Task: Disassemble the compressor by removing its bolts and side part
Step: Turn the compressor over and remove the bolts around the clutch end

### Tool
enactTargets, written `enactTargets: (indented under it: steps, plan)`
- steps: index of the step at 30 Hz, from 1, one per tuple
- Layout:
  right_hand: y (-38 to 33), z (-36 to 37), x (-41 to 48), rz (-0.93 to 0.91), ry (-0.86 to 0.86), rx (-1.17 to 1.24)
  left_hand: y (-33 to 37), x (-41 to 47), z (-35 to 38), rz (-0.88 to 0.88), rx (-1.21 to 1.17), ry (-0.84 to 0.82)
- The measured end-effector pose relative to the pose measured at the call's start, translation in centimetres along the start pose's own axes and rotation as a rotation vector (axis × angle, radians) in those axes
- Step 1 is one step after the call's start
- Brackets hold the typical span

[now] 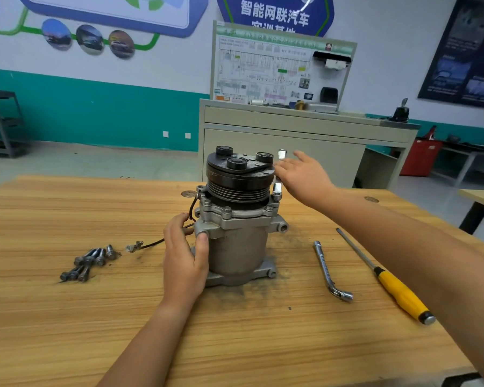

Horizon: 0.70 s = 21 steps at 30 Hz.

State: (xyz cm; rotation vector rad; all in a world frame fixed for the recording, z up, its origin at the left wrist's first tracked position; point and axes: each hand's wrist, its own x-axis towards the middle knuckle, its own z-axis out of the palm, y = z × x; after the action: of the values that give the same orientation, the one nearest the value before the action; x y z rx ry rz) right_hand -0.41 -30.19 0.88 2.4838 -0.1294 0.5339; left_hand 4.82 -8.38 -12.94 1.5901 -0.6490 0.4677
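A grey metal compressor (239, 247) stands upright in the middle of the wooden table (67, 317), its black clutch pulley (239, 174) on top. My left hand (185, 261) grips the left side of its body, thumb on the flange lug. My right hand (302, 177) hovers with fingers spread at the pulley's right edge, over a silver wrench (277, 188) that stands on a bolt at the flange. The wrench is partly hidden by the hand. A pile of several removed bolts (88, 263) lies to the left.
An L-shaped socket wrench (329, 270) and a yellow-handled screwdriver (394, 286) lie on the table to the right. A black wire with a connector (136, 245) trails left from the compressor. Behind the table stands a grey cabinet (291, 146) with a diagram board.
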Motion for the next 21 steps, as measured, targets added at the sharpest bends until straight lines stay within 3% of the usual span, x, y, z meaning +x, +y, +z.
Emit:
enactTargets:
  steps: [2,5,8,13,21]
  plan:
    - [-0.1,-0.3,-0.5,0.138,0.056,0.083,-0.1,0.0,0.0,0.008,0.003,0.003]
    - [-0.5,-1.8,-2.5,0.434,0.189,0.428,0.0,0.0,0.1,0.018,0.000,-0.004]
    - [-0.3,-3.8,-4.6,0.522,0.202,0.639,0.0,0.1,0.2,0.023,-0.011,-0.017]
    - [-1.4,-6.5,-7.5,0.460,-0.188,0.361,-0.1,0.0,0.3,0.003,-0.022,-0.006]
    - [-3.9,-8.3,-7.4,0.349,-0.387,0.129,0.1,-0.1,0.0,-0.004,-0.048,0.012]
